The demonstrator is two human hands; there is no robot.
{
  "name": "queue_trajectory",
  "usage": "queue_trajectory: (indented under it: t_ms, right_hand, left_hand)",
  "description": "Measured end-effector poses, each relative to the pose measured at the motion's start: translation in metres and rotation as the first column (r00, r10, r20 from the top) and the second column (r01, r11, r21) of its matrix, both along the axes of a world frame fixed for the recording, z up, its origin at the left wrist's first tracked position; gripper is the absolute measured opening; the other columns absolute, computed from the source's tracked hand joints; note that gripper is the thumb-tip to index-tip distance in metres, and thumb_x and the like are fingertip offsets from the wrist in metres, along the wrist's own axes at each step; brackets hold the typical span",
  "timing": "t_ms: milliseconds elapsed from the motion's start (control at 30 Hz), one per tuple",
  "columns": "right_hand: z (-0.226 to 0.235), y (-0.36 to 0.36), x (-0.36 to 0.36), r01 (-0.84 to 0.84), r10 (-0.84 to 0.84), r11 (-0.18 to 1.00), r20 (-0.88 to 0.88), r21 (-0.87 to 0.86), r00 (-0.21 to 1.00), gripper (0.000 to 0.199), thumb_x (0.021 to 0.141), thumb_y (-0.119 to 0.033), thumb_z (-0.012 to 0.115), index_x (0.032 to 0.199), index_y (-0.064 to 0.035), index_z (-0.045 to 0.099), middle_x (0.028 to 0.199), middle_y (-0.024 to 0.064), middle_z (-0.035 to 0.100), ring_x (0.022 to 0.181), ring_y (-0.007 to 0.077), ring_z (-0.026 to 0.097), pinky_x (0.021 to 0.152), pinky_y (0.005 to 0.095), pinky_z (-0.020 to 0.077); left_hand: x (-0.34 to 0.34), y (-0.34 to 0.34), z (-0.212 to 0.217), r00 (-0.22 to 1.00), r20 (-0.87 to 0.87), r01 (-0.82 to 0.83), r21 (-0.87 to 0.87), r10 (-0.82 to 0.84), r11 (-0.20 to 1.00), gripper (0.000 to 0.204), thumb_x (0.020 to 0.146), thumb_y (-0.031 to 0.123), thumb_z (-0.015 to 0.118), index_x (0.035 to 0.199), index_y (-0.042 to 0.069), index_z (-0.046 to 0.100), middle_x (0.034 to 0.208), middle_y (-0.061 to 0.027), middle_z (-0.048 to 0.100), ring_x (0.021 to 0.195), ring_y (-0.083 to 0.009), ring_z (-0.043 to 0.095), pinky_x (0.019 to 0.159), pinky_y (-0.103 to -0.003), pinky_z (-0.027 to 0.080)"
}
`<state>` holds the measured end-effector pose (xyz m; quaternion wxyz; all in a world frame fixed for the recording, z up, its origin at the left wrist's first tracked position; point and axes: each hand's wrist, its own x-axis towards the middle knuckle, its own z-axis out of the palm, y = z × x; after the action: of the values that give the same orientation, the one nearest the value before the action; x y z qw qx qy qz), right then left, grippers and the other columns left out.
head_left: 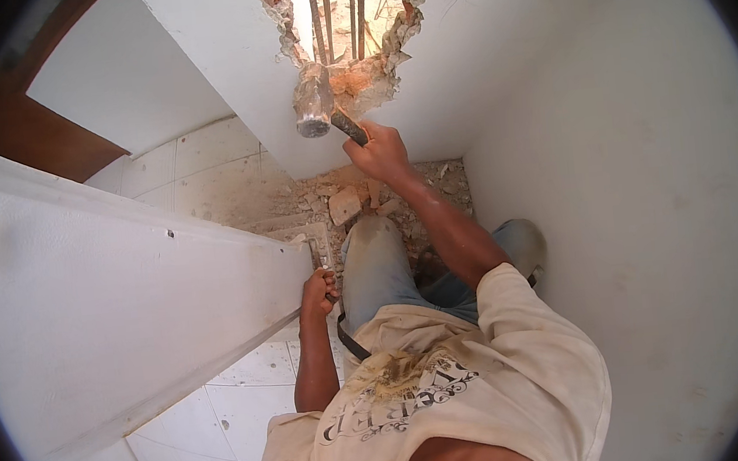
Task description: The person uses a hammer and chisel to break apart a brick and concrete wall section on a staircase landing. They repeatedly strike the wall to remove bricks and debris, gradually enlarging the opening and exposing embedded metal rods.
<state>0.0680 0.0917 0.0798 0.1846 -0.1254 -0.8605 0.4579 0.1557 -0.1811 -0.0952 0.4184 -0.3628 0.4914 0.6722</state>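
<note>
Gripping at 12 o'clock: the person's right hand [382, 153], fingers closed around the dark, worn handle of a thick-headed grey metal hammer [314, 103].
Hammer head: at 11 o'clock, in front of the hole's lower-left edge; whether it touches cannot be told.
Left hand: the left hand [317, 289], at 7 o'clock, a closed fist around a slender dark bar [316, 254] that points up toward 12, beside the end of a long white partition [143, 259].
Hole: a ragged, orange-brown-edged hole [394, 48] in the white wall [221, 46] at 12 o'clock, crossed by upright dark steel rods [360, 12].
Rubble: broken orange-brown and grey rubble [345, 204] just ahead of the knees.
Clothing: dusty blue jeans [379, 269] and a stained cream T-shirt [505, 377], toward 6 o'clock.
Floor: pale square tiles [244, 413] at 7 o'clock.
</note>
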Motion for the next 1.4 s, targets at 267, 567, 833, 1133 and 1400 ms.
queue_trajectory:
  t_ms: [267,567,833,1133,1400]
  right_hand:
    - [0.026,0.027,0.069,-0.322,0.667,0.652,-0.317,0.687,0.674,0.023,0.069,-0.027,0.072,0.071,-0.0084,0.059,0.067,0.0058,0.058,0.057,0.0243,0.058,0.057,0.0370,0.0478]
    - [-0.016,-0.012,-0.007,0.087,-0.070,0.989,0.135,-0.123,0.988,0.030,0.075,-0.027,0.065,0.088,-0.0011,0.063,0.072,0.0214,0.064,0.073,0.0398,0.063,0.065,0.0424,0.0504]
    - [0.037,0.016,0.073,-0.474,0.768,0.572,-0.236,0.669,0.595,0.028,0.066,-0.028,0.072,0.071,-0.0059,0.055,0.070,0.0110,0.057,0.063,0.0240,0.058,0.058,0.0366,0.0457]
    - [-0.034,0.012,0.006,0.095,-0.086,0.994,0.143,-0.057,0.986,0.023,0.071,-0.023,0.066,0.077,-0.0025,0.057,0.064,0.0161,0.058,0.062,0.0366,0.059,0.060,0.0440,0.0478]
    - [0.044,0.001,0.072,-0.471,0.765,0.556,-0.200,0.685,0.612,0.023,0.063,-0.025,0.069,0.072,-0.0082,0.056,0.069,0.0070,0.056,0.061,0.0250,0.059,0.057,0.0382,0.0455]
  left_hand:
    - [-0.008,0.005,-0.013,0.992,0.008,0.126,-0.105,-0.126,0.986,0.032,0.100,0.035,0.042,0.089,0.008,0.054,0.063,0.0026,0.042,0.047,-0.0082,0.034,0.043,-0.027,0.032]
    - [-0.009,0.013,-0.002,0.997,0.066,-0.042,-0.025,0.043,0.999,0.025,0.101,0.028,0.040,0.091,0.007,0.050,0.061,0.0038,0.038,0.045,-0.0070,0.031,0.040,-0.023,0.027]
    - [-0.014,0.007,-0.009,0.975,-0.094,0.196,-0.080,-0.203,0.977,0.027,0.100,0.028,0.040,0.100,0.004,0.051,0.067,0.0009,0.040,0.049,-0.0099,0.032,0.043,-0.025,0.029]
    - [-0.011,0.007,-0.002,1.000,0.019,0.018,-0.011,-0.018,1.000,0.023,0.099,0.028,0.043,0.094,0.006,0.050,0.061,0.0036,0.039,0.044,-0.0070,0.032,0.039,-0.023,0.027]
    - [-0.007,0.008,0.001,0.997,-0.047,0.059,-0.033,-0.060,0.998,0.027,0.100,0.031,0.042,0.094,0.005,0.050,0.065,0.0031,0.039,0.046,-0.0072,0.032,0.039,-0.023,0.029]
